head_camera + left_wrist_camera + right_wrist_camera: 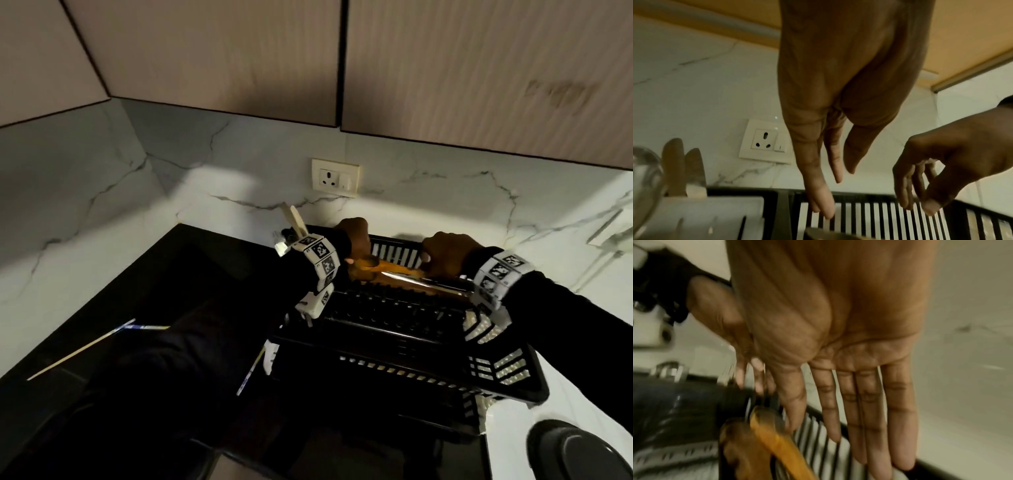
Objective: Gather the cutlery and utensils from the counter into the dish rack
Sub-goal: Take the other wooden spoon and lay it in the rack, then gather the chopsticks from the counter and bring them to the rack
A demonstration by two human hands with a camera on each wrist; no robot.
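A black slatted dish rack (394,346) stands on the counter. At its far end lie orange wooden spoons (383,269), also in the right wrist view (777,444), beside a shiny long handle (421,279). My left hand (352,257) hovers over the spoon bowls, fingers (824,204) straight and pointing down at the rack slats (869,214), holding nothing. My right hand (442,255) is over the handle ends, its palm flat and fingers (863,426) extended, empty. Two chopsticks (82,349) (251,371) lie on the dark counter left of the rack.
A white holder with upright wooden utensils (294,219) stands at the rack's far left corner, a glass (645,178) beside it. A wall socket (335,178) sits on the marble backsplash under low cabinets. A dark round object (582,452) lies at the near right.
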